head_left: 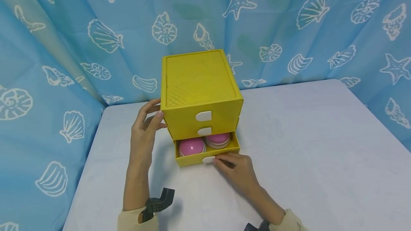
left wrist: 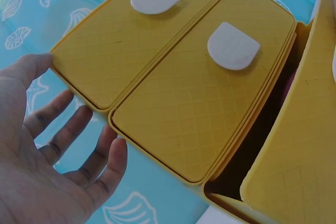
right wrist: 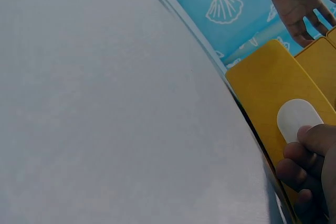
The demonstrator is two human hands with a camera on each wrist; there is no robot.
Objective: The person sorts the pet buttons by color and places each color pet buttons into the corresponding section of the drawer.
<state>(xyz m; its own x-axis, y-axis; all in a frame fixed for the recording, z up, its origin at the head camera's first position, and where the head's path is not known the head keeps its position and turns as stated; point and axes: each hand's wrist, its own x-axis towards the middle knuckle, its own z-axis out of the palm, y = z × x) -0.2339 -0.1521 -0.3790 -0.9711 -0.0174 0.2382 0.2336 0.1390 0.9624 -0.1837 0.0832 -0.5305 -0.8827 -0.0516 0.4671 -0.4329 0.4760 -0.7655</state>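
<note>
A yellow box with three stacked drawers stands on the white table, and its bottom drawer is pulled partway out. Inside that drawer lie two round pink-topped things with pale rims, one at the left and one at the right; their kind is unclear. My right hand pinches the drawer's white handle between thumb and fingers. Against the box's left side rests my left hand, thumb at the front edge and fingers spread. The upper two drawers, with white handles, are closed.
The white tablecloth stretches around the box. Behind and to the left hangs a blue curtain with white shells and starfish, close to the table's back edge. A dark strap-on camera mount sits on the left wrist.
</note>
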